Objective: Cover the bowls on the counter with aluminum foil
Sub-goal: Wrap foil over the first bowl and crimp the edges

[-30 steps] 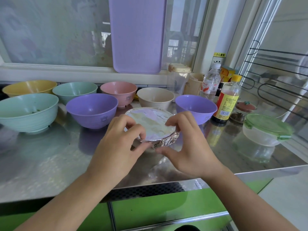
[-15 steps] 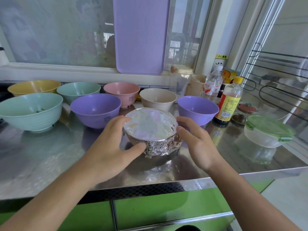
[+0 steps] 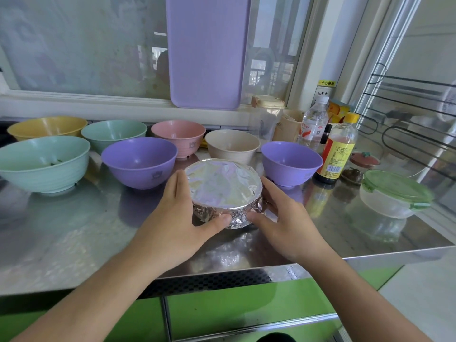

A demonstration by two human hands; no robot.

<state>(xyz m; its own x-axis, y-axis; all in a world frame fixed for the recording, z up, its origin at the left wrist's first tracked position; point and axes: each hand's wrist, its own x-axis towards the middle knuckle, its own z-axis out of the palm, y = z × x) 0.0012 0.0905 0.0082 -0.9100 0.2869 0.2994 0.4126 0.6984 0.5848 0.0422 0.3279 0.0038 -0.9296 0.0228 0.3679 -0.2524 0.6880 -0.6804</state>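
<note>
Both hands seal foil around a bowl at the front of a steel worktop.

The left hand [image 3: 177, 218] and right hand [image 3: 283, 218] are clamped on opposite sides of the foil-covered bowl [image 3: 223, 187], thumbs pressing the crimped skirt. This one looks nearly finished. Seven open bowls stand behind, among them the purple bowl [image 3: 139, 161]; the next move likely calls for fresh foil, though no roll is in view.

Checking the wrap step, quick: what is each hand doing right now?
Left hand: curled round the foil-covered bowl, gripping its side.
Right hand: gripping the bowl's other side.
</note>
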